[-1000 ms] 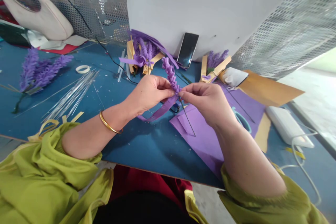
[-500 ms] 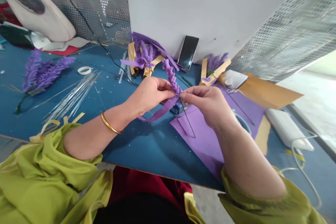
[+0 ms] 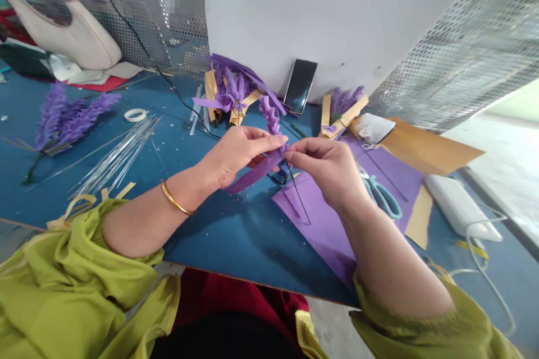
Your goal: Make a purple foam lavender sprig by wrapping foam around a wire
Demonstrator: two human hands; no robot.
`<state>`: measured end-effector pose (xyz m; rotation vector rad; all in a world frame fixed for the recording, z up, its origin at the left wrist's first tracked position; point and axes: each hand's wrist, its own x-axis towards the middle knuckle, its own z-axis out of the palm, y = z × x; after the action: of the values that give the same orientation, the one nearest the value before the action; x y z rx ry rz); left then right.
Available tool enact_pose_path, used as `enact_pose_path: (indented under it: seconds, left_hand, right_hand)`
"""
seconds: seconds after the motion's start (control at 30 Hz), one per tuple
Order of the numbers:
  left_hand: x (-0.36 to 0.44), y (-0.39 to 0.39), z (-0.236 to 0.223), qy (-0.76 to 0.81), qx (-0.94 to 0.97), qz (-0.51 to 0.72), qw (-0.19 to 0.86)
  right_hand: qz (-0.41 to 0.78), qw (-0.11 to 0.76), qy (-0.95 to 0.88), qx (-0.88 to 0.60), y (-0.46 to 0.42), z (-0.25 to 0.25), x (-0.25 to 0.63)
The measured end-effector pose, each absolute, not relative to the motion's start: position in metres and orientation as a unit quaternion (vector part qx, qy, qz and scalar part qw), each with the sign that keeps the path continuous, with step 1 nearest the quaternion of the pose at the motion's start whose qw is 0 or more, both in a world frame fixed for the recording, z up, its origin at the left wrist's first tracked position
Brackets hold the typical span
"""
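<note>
My left hand (image 3: 238, 154) is closed around an artificial lavender flower (image 3: 269, 115), whose ruffled purple head leans up and to the left. A loose purple strip (image 3: 252, 176) trails from the flower's base below that hand. My right hand (image 3: 330, 168) pinches at the base of the flower from the right; the exact spot between its fingertips is hidden. The dark, thin stem (image 3: 300, 197) points down toward the purple sheet (image 3: 322, 224). Under the hands a small blue and black tool (image 3: 278, 178) is partly covered.
Blue-handled scissors (image 3: 383, 199) lie right of my right wrist. Finished lavender sprigs (image 3: 76, 118) and a bundle of wires (image 3: 118, 154) lie at left, near a tape roll (image 3: 135, 115). A phone (image 3: 300, 85) leans on the white board. A white power bank-like box (image 3: 461, 207) stands right.
My left thumb has shifted up and right across the flower, and the purple strip hangs straighter. The right hand moved slightly left, uncovering more of the scissors.
</note>
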<state>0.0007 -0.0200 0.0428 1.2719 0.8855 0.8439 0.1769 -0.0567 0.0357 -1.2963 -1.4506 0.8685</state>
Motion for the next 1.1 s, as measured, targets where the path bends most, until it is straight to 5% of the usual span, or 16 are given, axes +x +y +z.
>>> enact_pose_path:
  seconds: [0.2, 0.53, 0.87, 1.1]
  left_hand:
    - [-0.001, -0.020, 0.037, 0.400, 0.585, 0.385, 0.591]
    - [-0.001, -0.026, 0.046, 0.416, 0.646, 0.376, 0.518]
    - [0.002, -0.022, 0.042, 0.375, 0.550, 0.356, 0.655]
    - [0.000, -0.018, 0.036, 0.391, 0.540, 0.360, 0.653]
  right_hand:
    - [0.282, 0.464, -0.633, -0.552, -0.060, 0.040, 0.177]
    - [0.336, 0.481, -0.587, -0.558, -0.059, 0.030, 0.172]
    - [0.344, 0.499, -0.569, -0.556, -0.058, 0.031, 0.174]
    - [0.320, 0.479, -0.600, -0.554, -0.061, 0.030, 0.167]
